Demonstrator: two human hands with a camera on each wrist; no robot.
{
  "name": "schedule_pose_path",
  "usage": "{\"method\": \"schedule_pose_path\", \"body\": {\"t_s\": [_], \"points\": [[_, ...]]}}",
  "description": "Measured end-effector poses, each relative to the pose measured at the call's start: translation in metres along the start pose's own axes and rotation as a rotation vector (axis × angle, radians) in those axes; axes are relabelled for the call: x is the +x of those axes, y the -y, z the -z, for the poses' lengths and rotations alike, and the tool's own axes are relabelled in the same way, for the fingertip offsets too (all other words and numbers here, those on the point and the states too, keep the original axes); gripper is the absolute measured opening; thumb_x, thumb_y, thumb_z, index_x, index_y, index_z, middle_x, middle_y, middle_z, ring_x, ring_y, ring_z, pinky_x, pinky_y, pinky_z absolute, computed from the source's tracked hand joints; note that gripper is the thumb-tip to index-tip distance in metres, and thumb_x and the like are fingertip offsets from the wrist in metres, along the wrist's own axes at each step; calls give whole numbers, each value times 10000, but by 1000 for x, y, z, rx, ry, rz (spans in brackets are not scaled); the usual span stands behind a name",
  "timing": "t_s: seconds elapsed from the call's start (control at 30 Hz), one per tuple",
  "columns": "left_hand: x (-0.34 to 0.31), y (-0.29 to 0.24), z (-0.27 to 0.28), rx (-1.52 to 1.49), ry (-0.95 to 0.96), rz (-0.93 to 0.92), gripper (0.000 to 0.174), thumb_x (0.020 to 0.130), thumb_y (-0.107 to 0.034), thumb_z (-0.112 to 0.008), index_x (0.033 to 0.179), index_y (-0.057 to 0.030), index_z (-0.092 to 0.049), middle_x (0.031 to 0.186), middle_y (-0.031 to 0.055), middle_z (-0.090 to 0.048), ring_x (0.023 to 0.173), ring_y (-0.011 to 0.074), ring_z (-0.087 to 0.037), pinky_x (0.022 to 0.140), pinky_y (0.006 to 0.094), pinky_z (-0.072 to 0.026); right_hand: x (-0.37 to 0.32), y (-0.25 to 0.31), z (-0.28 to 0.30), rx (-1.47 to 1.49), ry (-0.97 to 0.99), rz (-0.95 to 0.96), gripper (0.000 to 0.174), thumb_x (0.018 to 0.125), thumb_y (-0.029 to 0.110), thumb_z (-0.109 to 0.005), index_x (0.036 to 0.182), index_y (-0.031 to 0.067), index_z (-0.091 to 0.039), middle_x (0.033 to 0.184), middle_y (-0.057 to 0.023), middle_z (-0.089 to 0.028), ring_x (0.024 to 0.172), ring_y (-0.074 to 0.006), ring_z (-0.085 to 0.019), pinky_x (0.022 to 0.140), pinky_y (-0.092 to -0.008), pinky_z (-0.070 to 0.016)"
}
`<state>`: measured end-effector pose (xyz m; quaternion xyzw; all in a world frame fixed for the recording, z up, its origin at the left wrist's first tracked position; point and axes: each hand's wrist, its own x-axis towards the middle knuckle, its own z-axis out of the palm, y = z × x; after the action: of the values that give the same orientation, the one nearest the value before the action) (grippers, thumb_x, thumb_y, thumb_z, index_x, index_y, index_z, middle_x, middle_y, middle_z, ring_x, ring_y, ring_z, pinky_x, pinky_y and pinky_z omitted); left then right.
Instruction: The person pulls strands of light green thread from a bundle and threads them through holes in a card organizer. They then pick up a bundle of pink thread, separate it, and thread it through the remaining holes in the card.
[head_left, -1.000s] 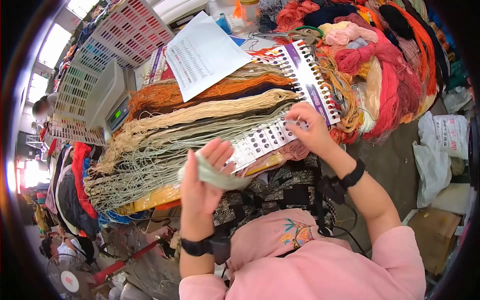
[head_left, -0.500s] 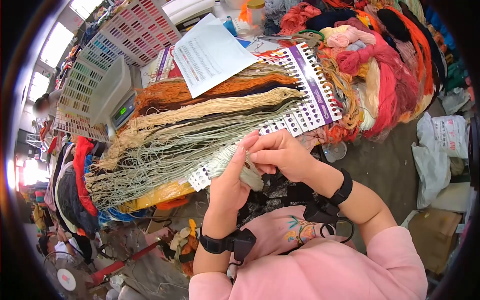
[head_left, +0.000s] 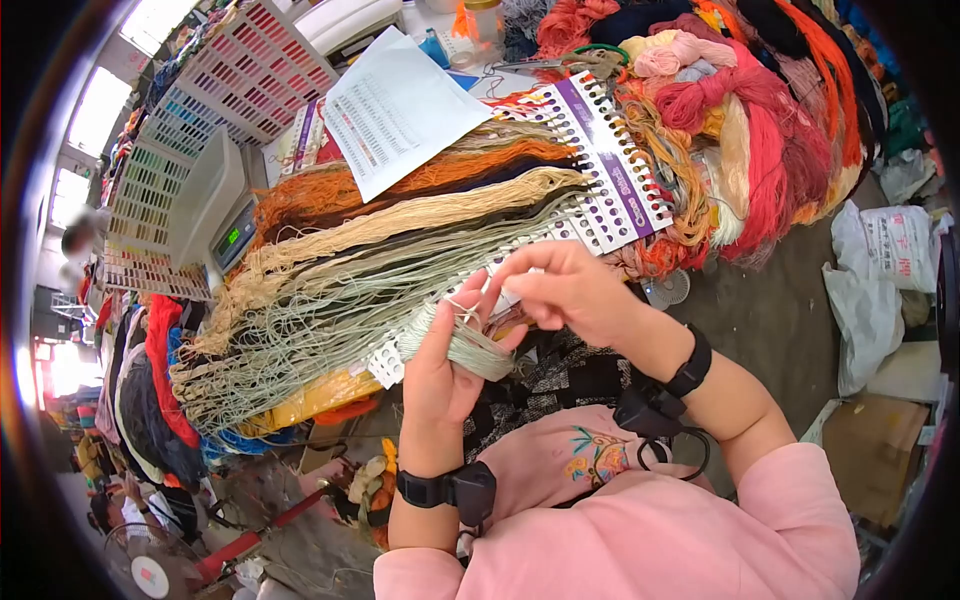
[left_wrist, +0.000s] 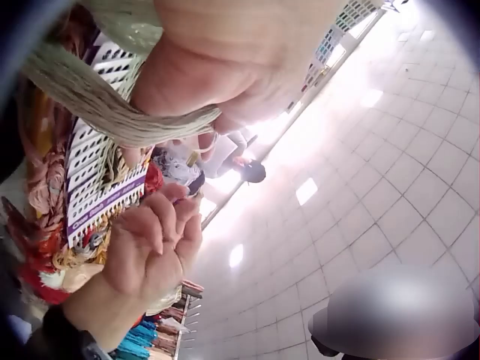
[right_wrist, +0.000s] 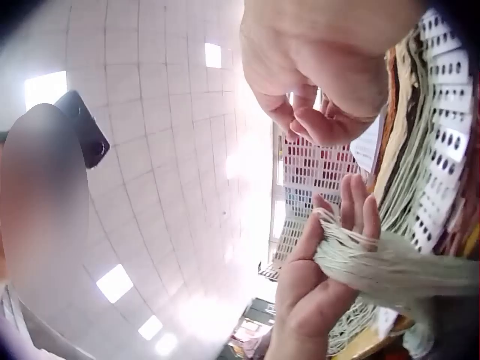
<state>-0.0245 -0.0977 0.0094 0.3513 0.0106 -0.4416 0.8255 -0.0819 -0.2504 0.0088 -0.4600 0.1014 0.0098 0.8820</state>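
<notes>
My left hand holds a pale green skein of thread across the palm, between thumb and fingers. In the right wrist view the skein trails off to the right, and a few loose strands loop near the left fingertips. My right hand is just right of the skein, its fingers bent and thumb near the index; I cannot tell whether it pinches a strand. Below both hands lies a white punched thread card, with long pale green threads spread beside it.
Beige and orange threads lie further back on the table, under a printed sheet. A purple-and-white punched card stands right of them. Bundled yarn is heaped at the right. A scale and colour chart are at the left.
The hands came together from apart, the right moving left to the skein. Since then the right hand has drawn back slightly from the left, and the left fingers have spread under the skein.
</notes>
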Motion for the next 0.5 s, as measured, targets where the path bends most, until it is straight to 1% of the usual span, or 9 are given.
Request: {"method": "schedule_pose_path", "body": {"t_s": [0.03, 0.07, 0.1, 0.17, 0.3, 0.4, 0.43, 0.47, 0.5], "points": [[2, 1, -3, 10, 50, 16, 373, 895, -260, -318, 1143, 2, -411, 1141, 141, -435, 1005, 229, -486, 828, 364, -431, 1, 0, -4, -37, -5, -30, 124, 776, 91, -533, 822, -19, -566, 592, -6, -496, 433, -31, -390, 374, -166, -303], [4, 1, 1, 33, 177, 63, 395, 895, -266, -315, 1182, -1, -374, 1150, 133, -424, 1008, 232, -483, 816, 361, -432, 0, 0, -10, -74, -10, -62, 112, 777, 79, -533, 822, -16, -571, 592, -8, -498, 434, -32, -387, 381, -167, -305], [5, 2, -1, 55, 161, 61, 401, 896, -267, -313, 1192, -2, -361, 1150, 131, -423, 1003, 231, -485, 813, 359, -432, 0, 0, -15, -109, -14, -95, 101, 778, 66, -532, 822, -13, -577, 592, -9, -501, 434, -34, -383, 387, -167, -307], [5, 4, -7, 99, 126, 55, 415, 896, -270, -309, 1214, -4, -335, 1150, 129, -422, 993, 228, -490, 806, 355, -433, 3, -10, -9, 14, -11, -61, 85, 757, 39, -541, 809, -15, -581, 616, -23, -523, 436, -35, -392, 386, -162, -306], [3, 3, -18, -10, -103, 5, 329, 891, -250, -344, 1077, 1, -445, 1060, 130, -487, 855, 180, -522, 719, 327, -458, 3, -13, 10, 221, 63, 20, 100, 749, 37, -533, 820, -25, -565, 648, -28, -529, 504, -41, -443, 394, -165, -318], [3, 0, 33, -166, -4, -32, 286, 886, -251, -366, 941, -2, -495, 985, 124, -528, 705, 136, -525, 599, 266, -465, -12, 11, 22, 480, 117, 5, 92, 756, 37, -522, 830, -15, -541, 692, -43, -533, 563, -69, -477, 426, -177, -360], [-2, -11, 44, -325, -54, 6, 264, 884, -241, -371, 886, -17, -512, 911, 114, -562, 574, 89, -495, 490, 206, -438, -19, 21, 31, 576, 133, -5, 87, 761, 38, -516, 830, -12, -532, 711, -51, -534, 583, -81, -488, 440, -182, -376], [-6, -27, 58, -569, -24, 66, 209, 880, -196, -377, 890, -33, -508, 824, 100, -578, 493, 65, -473, 422, 170, -398, -25, 28, 58, 294, 45, 173, 79, 772, 52, -504, 822, -7, -522, 747, -67, -535, 608, -103, -506, 479, -205, -404], [-12, -46, 86, -571, -62, -65, 175, 877, -157, -372, 897, -39, -500, 765, 92, -578, 448, 45, -441, 405, 161, -367, -33, 51, 89, 330, -36, 267, 75, 774, 57, -489, 806, -4, -518, 764, -89, -537, 629, -139, -521, 552, -239, -424]]}}
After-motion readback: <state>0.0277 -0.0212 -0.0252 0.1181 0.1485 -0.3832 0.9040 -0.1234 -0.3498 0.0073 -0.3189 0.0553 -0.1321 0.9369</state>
